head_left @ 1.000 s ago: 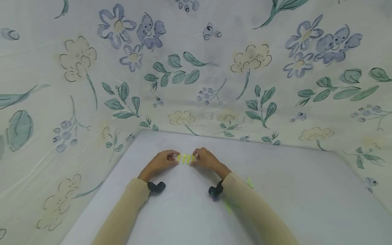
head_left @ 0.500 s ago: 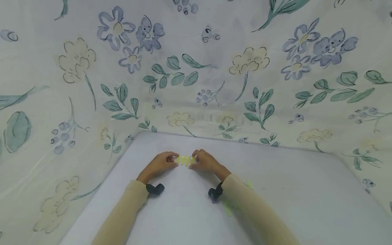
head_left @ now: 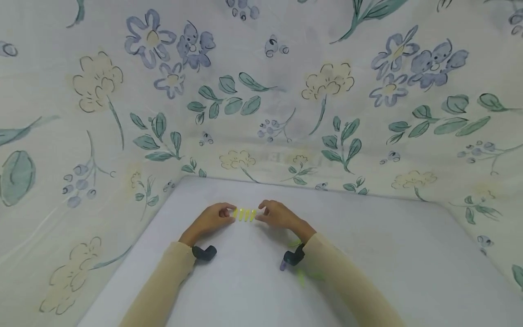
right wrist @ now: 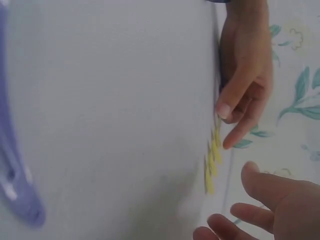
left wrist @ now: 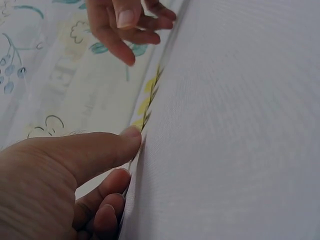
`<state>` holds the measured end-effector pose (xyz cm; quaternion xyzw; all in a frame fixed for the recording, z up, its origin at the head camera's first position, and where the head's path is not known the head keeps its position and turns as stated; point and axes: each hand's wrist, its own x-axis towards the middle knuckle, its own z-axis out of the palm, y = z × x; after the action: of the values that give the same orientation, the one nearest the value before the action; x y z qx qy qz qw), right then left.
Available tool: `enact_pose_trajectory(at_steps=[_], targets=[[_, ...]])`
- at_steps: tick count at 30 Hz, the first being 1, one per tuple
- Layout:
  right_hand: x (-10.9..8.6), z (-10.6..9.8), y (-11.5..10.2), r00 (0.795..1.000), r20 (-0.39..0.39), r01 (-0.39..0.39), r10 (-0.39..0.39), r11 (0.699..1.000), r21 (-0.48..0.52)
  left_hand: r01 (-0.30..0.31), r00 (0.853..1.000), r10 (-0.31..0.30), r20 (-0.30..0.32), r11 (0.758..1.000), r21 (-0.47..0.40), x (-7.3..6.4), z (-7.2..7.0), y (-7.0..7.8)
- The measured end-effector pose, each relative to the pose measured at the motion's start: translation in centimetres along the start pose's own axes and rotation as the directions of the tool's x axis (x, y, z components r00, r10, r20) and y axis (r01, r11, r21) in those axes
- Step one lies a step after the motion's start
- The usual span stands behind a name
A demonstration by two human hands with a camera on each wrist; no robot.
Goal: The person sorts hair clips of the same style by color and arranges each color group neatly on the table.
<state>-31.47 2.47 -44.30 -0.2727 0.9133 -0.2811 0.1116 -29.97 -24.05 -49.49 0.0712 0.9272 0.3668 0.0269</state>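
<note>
Several small yellow strips (head_left: 247, 215) lie side by side in a short row on the white table. My left hand (head_left: 213, 217) holds the leftmost strip (head_left: 234, 213) between thumb and finger; in the left wrist view the thumb (left wrist: 100, 150) sits right at its end. My right hand (head_left: 279, 214) hovers just right of the row, its thumb and fingers parted and holding nothing. In the right wrist view a gap shows between this right hand (right wrist: 280, 200) and the nearest strip (right wrist: 209, 182).
Loose yellow-green strips (head_left: 301, 277) lie near and partly under the right forearm. A long purple piece (right wrist: 17, 185) rests on the table (head_left: 237, 281) by the right wrist. A flower-patterned sheet (head_left: 286, 109) rises behind the table and along its left.
My right hand has let go of the rightmost strip and drawn slightly right, its fingers spreading. My left hand keeps its place at the leftmost strip. The camera view has shifted a little.
</note>
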Motion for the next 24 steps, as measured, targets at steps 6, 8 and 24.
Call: enact_pose_trajectory(at_steps=[6, 8, 24], targets=[[-1.9, -1.6, 0.1, 0.993, -0.112, 0.041, -0.042, 0.999, -0.008, 0.014, 1.000, -0.014, -0.002, 1.000, -0.016, 0.2, -0.1, 0.1], [-2.7, -2.1, -0.1, 0.989, -0.138, 0.060, -0.059, 0.998, 0.000, 0.018, 1.000, -0.019, -0.003, 1.000, -0.018, 0.2, -0.3, 0.0], [-12.2, -4.7, 2.6, 0.960, -0.269, 0.076, -0.071, 0.997, 0.008, 0.011, 1.000, -0.012, -0.017, 0.999, -0.046, -0.1, -0.8, 0.2]])
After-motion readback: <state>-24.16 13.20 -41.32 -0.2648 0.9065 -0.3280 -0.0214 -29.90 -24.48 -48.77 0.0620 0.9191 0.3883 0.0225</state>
